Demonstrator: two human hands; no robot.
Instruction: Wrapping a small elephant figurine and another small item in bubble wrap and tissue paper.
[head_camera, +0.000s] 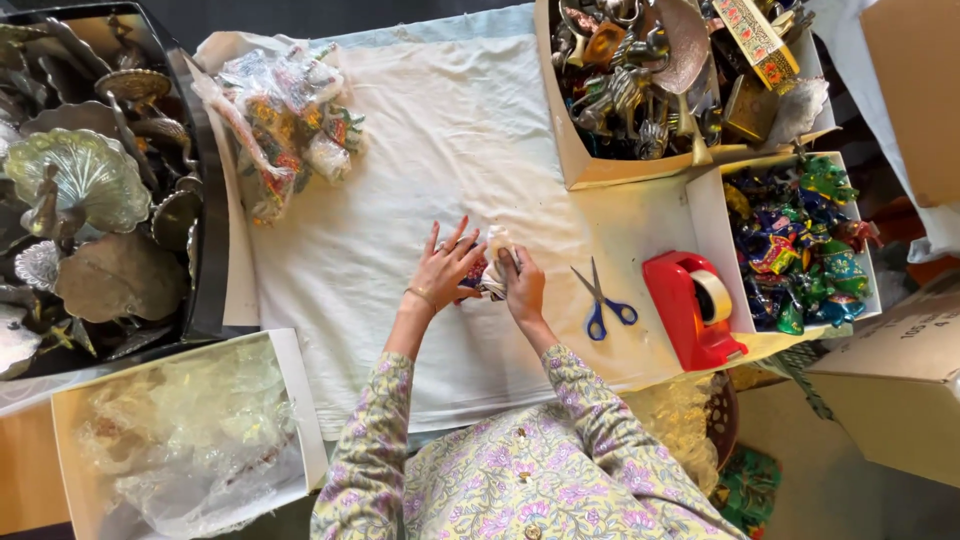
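Note:
My left hand (444, 268) rests with fingers spread over a small colourful object half wrapped in clear plastic (492, 270) on the white cloth (400, 170). My right hand (522, 284) grips the same small wrapped object from the right side. Both hands meet at the middle of the cloth. Most of the object is hidden by my fingers.
Blue-handled scissors (602, 297) and a red tape dispenser (692, 308) lie right of my hands. A box of colourful figurines (798, 245) and a box of metal figures (640, 80) stand at the right. Wrapped items (282, 110) lie upper left, brass pieces (90, 190) far left, a box of plastic bags (190, 430) lower left.

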